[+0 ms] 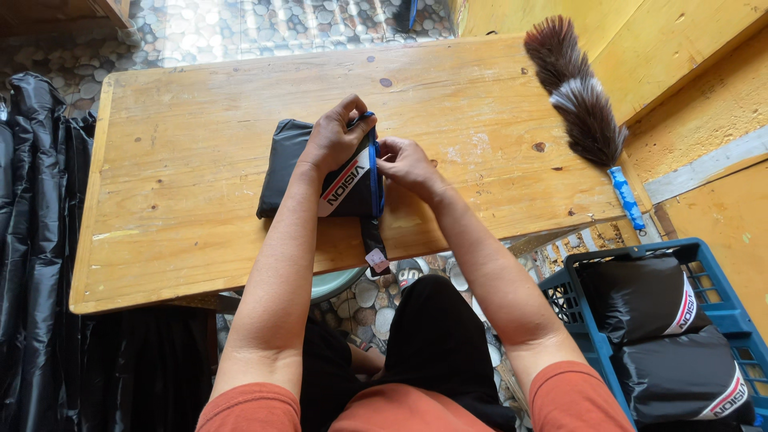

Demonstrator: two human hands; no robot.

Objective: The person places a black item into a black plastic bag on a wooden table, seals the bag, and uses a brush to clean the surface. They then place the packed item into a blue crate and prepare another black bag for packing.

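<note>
Resting near the front of the wooden table (200,120), a folded black pouch (324,172) with a blue zipper edge sits under both hands. The left hand (334,140) presses down on its top, fingers curled over the far corner, while the right hand (406,164) pinches the zipper edge with narrowed fingertips. A feather duster (578,92) lies at the table's right end, and a blue crate (584,336) beside the table holds more black pouches (640,298).
</note>
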